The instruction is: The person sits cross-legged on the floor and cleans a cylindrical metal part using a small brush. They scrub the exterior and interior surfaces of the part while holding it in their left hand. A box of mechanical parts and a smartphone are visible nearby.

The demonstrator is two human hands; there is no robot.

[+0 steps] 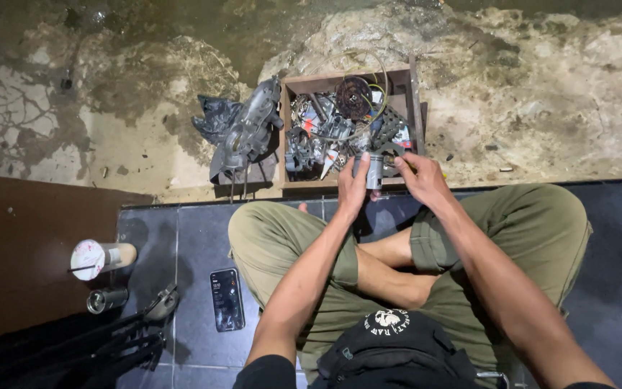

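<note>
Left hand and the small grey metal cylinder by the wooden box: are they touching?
Touching. The head view shows the left hand with its fingers wrapped against the side of the grey cylinder, no gap between them.

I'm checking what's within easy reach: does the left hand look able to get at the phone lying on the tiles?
Probably yes. The left hand holds a small metal cylinder, but the phone lies uncovered on the tiles beside the left knee, with nothing between.
</note>
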